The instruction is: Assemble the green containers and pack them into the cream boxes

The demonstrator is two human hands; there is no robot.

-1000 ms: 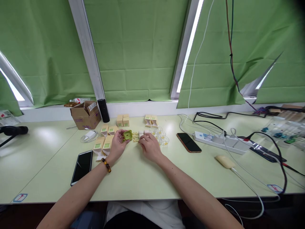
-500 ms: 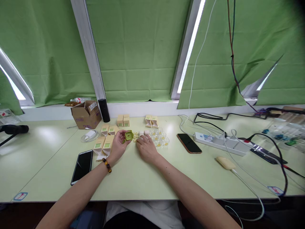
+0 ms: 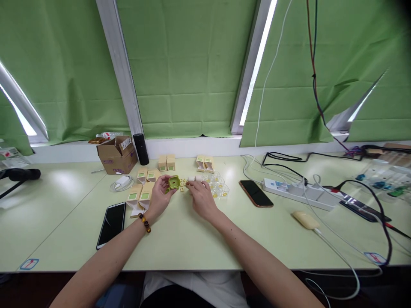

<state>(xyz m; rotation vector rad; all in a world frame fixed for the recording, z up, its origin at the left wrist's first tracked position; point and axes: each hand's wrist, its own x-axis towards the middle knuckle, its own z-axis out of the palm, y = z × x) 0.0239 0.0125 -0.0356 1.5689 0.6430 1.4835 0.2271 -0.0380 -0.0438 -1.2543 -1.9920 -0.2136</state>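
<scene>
My left hand is closed around a small olive-green square container, held just above the pale green table. My right hand rests on the table beside it, fingers pinched over small yellow pieces; what they hold is too small to make out. Clear little cups with yellow contents sit just right of that hand. Beige cartons with green labels lie left of my left hand, and more cartons stand behind.
A black phone lies at the left and another phone at the right. A cardboard box and black cylinder stand at the back. A power strip, cables and a cream mouse fill the right.
My right hand drew slightly left toward the yellow pieces and back. My left hand has kept hold of the green container, tilting it a little.
</scene>
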